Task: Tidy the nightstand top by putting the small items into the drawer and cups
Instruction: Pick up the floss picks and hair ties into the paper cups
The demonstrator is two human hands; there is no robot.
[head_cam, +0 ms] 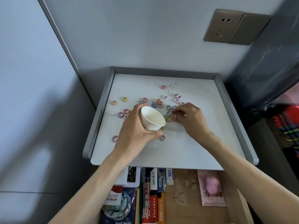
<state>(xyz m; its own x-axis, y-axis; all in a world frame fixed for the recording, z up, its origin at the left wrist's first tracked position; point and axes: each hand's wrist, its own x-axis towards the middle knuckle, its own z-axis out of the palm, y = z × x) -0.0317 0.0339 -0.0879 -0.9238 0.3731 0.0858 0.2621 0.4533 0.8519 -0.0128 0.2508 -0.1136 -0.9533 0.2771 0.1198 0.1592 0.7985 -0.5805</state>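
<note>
My left hand (137,128) grips a white paper cup (152,118), tilted with its mouth toward the right, just above the white nightstand top (194,143). Several small pastel hair ties (159,104) lie scattered over the middle of the top. My right hand (189,118) reaches into a cluster of them beside the cup's mouth, and its fingertips pinch a pink hair tie (173,117). Below the top's front edge the open drawer (182,210) shows its wooden floor.
The drawer holds packets, boxes (153,191), a pink pouch (211,188) and small metal clips. A raised grey rim (100,120) runs round three sides of the top. A wall socket (223,26) is above right; bedding (286,125) lies at the right.
</note>
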